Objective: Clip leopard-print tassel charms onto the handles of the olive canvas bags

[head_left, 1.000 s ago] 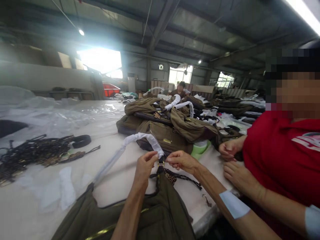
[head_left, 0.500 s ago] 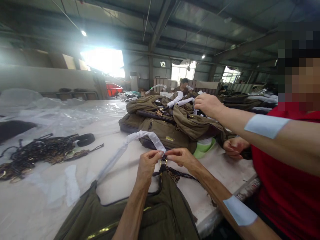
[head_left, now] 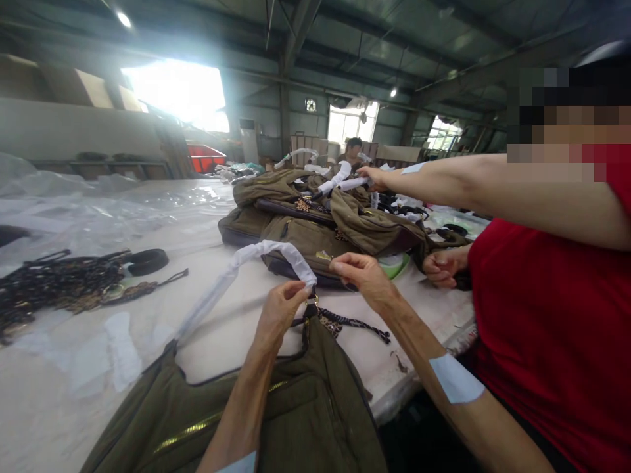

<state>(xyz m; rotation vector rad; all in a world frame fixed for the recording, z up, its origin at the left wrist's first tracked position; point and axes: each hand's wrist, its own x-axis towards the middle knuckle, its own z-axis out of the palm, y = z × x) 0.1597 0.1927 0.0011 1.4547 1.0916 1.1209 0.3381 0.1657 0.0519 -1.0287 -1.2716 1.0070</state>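
An olive-green handbag (head_left: 236, 414) with a brass zip lies in front of me. Its raised handle (head_left: 261, 249) is wrapped in white paper. My left hand (head_left: 283, 305) pinches the right end of this wrapped handle, just above a gold ring (head_left: 312, 300). To the right and slightly higher, my right hand (head_left: 362, 272) is off the handle, with thumb and fingertips pressed together; whatever they may hold is too small to make out. A black patterned cord with a leopard-print charm (head_left: 331, 322) hangs from the bag near the ring and trails over the table.
Behind my hands rises a pile of olive bags (head_left: 305, 230). Black cords and straps (head_left: 73, 282) lie left, near white paper strips (head_left: 121, 348) and clear plastic sheeting (head_left: 123, 203). A co-worker in red (head_left: 547, 315) stands right, one hand (head_left: 374, 179) at the pile, the other (head_left: 444, 266) over the table.
My right hand has come away from the handle end, moving right and up. My left hand keeps its pinch there. The co-worker's arm reaches farther over the pile, and the view has shifted.
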